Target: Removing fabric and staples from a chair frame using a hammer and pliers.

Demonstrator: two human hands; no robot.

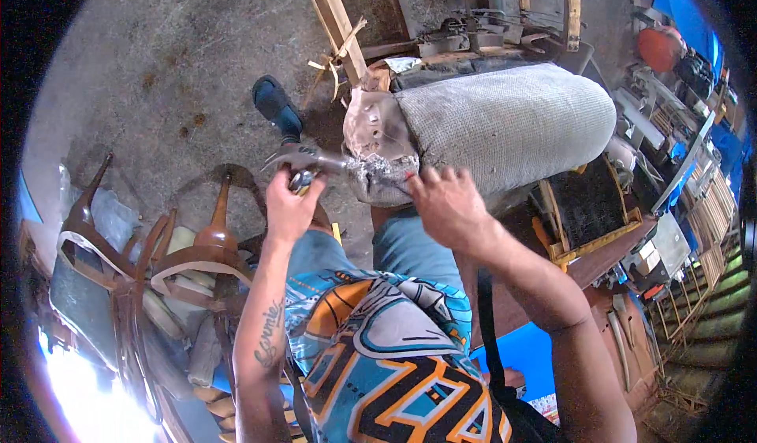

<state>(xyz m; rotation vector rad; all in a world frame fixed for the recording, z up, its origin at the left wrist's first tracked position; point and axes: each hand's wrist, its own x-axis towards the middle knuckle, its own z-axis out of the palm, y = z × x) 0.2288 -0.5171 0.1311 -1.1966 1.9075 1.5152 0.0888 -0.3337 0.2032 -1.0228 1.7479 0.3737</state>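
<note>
A padded roll (pixel 505 123) covered in grey woven fabric, like a sofa arm, lies in front of my knees. Its pale, worn end panel (pixel 374 119) is ragged along the lower edge. My left hand (pixel 290 206) is closed on the handle of a claw hammer (pixel 303 157). The hammer's face reaches the torn edge, but I cannot tell whether it touches. My right hand (pixel 449 206) presses against the roll's near lower side with its fingers bent together. A small red spot (pixel 410 175) shows at the fingertips; whatever they pinch is mostly hidden.
A wooden post (pixel 335 21) rises from the roll's far end corner. Brown wooden chair frames (pixel 217 230) stand at the left. To the right lie a wooden frame with a dark panel (pixel 587 206) and cluttered boards. A sandalled foot (pixel 277 105) rests on the concrete floor (pixel 173 72).
</note>
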